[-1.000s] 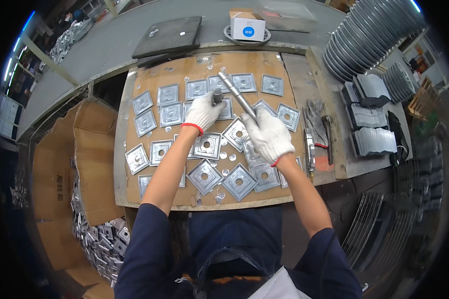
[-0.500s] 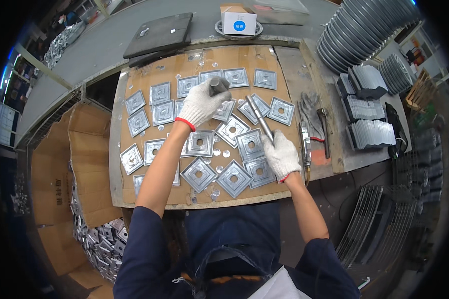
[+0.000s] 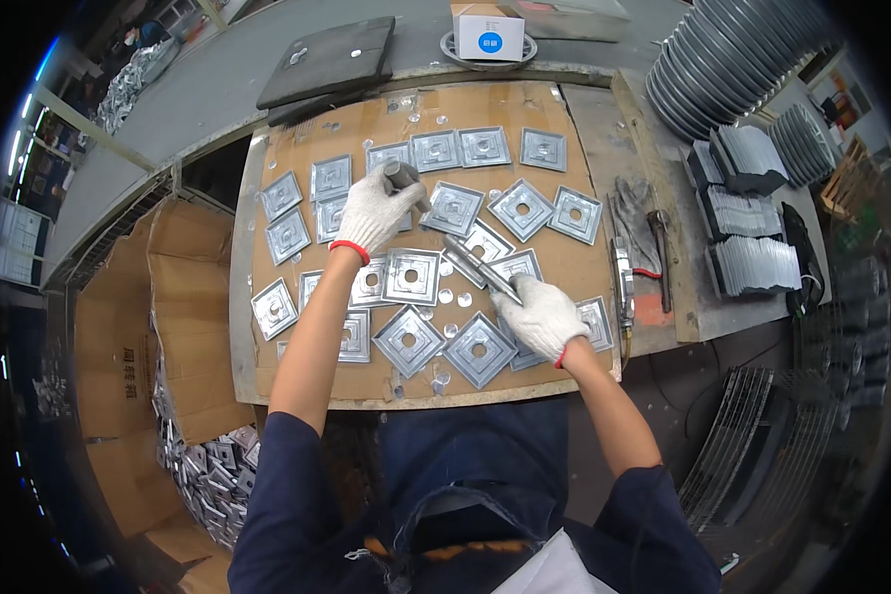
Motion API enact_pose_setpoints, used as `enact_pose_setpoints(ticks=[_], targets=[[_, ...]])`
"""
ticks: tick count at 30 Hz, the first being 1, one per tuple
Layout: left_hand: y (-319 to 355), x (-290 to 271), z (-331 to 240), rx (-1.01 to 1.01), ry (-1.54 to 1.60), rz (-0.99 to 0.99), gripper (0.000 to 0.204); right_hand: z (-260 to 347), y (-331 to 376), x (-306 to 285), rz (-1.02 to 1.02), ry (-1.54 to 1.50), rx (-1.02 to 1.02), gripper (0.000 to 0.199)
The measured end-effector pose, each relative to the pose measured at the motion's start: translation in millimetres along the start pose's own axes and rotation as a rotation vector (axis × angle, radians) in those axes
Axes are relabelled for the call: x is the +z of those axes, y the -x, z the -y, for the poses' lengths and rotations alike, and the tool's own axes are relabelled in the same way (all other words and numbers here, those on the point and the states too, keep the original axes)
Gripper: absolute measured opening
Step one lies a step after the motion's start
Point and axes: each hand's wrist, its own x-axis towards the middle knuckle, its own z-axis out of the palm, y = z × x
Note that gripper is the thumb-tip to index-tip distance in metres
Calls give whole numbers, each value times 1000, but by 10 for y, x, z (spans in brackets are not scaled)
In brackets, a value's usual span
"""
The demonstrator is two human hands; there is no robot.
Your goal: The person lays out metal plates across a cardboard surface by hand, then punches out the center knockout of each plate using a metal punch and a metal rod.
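Observation:
Several square metal plates with centre holes, such as one plate [image 3: 411, 275], lie on a cardboard-covered board [image 3: 297, 371]. My left hand [image 3: 371, 210], in a white glove, grips a short grey metal cylinder [image 3: 402, 177] held upright over the plates in the middle of the board. My right hand [image 3: 542, 317], also gloved, is closed on the end of a long metal rod [image 3: 477, 261]. The rod slants up-left toward my left hand and lies low over the plates. Small round metal slugs are scattered between the plates.
A dark flat pad [image 3: 329, 57] and a white box on a round dish [image 3: 489, 36] sit at the back. Stacked metal discs [image 3: 733, 59] and plate stacks [image 3: 752, 213] stand at right, beside hand tools [image 3: 653, 252]. An open cardboard box [image 3: 168, 317] and a heap of metal plates [image 3: 211, 475] lie at left.
My right hand has drawn back toward me and the rod has come down from a raised slant to low over the plates. My left hand with the cylinder shifted slightly left.

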Motion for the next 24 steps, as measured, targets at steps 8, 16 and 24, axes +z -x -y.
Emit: enact_pose_setpoints(ticks=[8,16,24], targets=[[-103,195,-240,20,-4,31,33,34,-166,8,-175,-19,48,55],[-450,554,51,81,-65,72,37,-158,-111,11,-190,-20,30,55],[-494,555,-88,153,-308,77,34,-254,6,-39,-150,-57,37,53]])
